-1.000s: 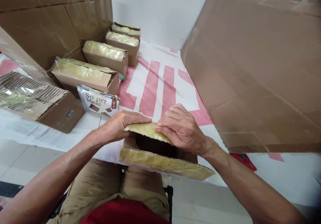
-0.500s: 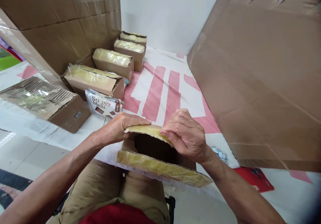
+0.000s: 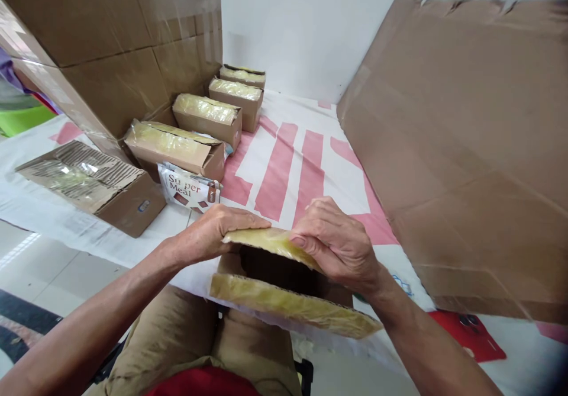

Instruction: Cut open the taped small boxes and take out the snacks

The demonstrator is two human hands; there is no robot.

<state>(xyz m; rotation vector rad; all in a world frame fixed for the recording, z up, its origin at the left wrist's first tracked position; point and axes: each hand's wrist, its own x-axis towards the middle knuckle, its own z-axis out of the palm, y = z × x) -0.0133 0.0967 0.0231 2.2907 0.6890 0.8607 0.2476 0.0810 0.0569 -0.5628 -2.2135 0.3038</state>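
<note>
- At the near edge of the white-and-pink cloth [image 3: 331, 171], between the person's two forearms, sat a cardboard box [image 3: 229, 263], its top open and its inside dark.
- Its far flap [image 3: 261, 239], covered with shiny yellowish tape, stood raised and bowed along the opening; the near flap [image 3: 288, 304], taped likewise, leaned outward towards the person.
- The left hand [image 3: 224, 227] lay on the left end of the far flap, fingers close together and stretched along its upper edge; its thumb was hidden, so whether it gripped could not be told.
- The right hand [image 3: 339, 242] pinched the right part of that flap, thumb on the taped face and fingers curled.
- Just beyond the left hand, a white pouch [image 3: 189, 189] printed "Super Meal" leaned against the nearest of four taped boxes [image 3: 177, 147], which stood in a row running back.
- Left of the pouch lay another box [image 3: 131, 206], its top marked by dark stripes and clear tape.
- Behind the row rose a large carton [image 3: 110, 88]; opposite, on the right, stood a broad cardboard panel [image 3: 465, 147].
- Near the right forearm, a red phone [image 3: 465, 334] lay on the cloth.
- Below showed khaki trousers [image 3: 177, 319]; at the back, a white wall [image 3: 302, 35].
</note>
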